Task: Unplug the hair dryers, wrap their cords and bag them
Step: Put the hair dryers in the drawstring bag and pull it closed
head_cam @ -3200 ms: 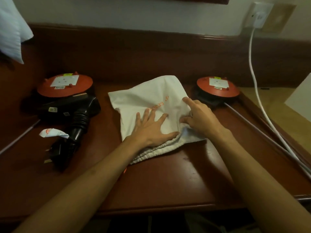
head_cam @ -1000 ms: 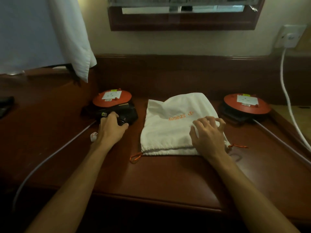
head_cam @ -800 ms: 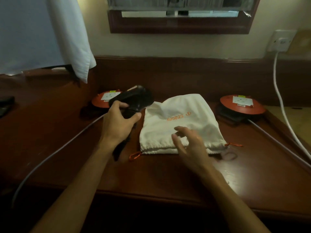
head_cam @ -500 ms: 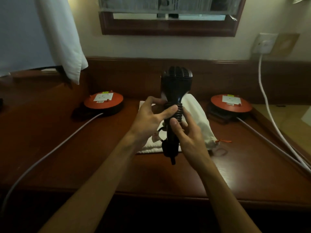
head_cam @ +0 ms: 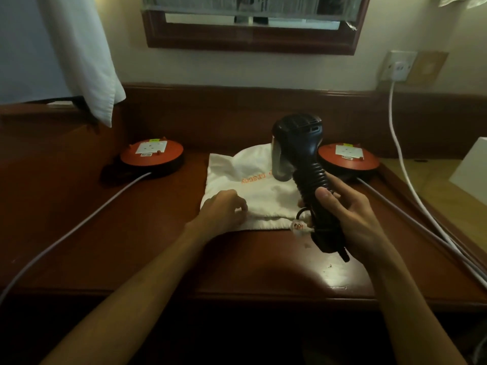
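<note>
Bag (head_cam: 253,191) lettering blurred, perhaps "dryer"; right hand (head_cam: 350,214) grips dryer (head_cam: 300,143), left hand (head_cam: 224,209) pinches bag.

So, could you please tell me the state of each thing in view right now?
Hair dryer: unplugged, lifted off the desk, cord bundled along the handle.
Right hand: gripping the dryer's handle and cord.
Left hand: pinching the bag's near edge.
Bag: flat on the desk, mouth not yet opened.
Wall socket: white cable plugged in.

Head-worn view, forward and down (close) over a desk (head_cam: 131,259).
</note>
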Action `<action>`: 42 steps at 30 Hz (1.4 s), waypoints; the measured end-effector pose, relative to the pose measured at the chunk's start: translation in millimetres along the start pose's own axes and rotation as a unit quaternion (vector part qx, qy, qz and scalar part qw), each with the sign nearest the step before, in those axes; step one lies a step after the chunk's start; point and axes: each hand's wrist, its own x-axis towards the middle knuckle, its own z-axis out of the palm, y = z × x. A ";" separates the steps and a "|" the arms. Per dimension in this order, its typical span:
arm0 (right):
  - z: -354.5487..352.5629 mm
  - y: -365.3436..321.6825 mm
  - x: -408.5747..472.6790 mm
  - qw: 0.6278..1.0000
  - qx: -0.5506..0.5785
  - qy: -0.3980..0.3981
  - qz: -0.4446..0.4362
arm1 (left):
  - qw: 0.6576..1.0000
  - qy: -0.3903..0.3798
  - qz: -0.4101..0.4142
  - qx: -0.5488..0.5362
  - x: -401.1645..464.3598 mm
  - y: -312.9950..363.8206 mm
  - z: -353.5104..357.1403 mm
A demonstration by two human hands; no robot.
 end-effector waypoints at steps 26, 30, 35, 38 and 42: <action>33.6 34.3 28.0 0.784 -0.598 -0.166 0.032 | 0.949 0.217 0.087 -0.212 28.2 16.4 -89.9; 23.8 36.1 25.2 0.822 -0.535 -0.183 0.068 | 0.945 0.230 0.077 -0.218 25.7 11.6 -91.4; 44.6 32.8 28.5 0.815 -0.572 -0.090 -0.020 | 0.950 0.200 0.098 -0.219 17.2 22.4 -88.6; 67.6 32.8 46.5 0.810 -0.581 -0.067 -0.050 | 0.952 0.186 0.124 -0.211 14.3 29.0 -85.9; 95.5 45.4 75.6 0.787 -0.610 -0.042 -0.083 | 0.950 0.187 0.134 -0.211 13.8 33.5 -88.1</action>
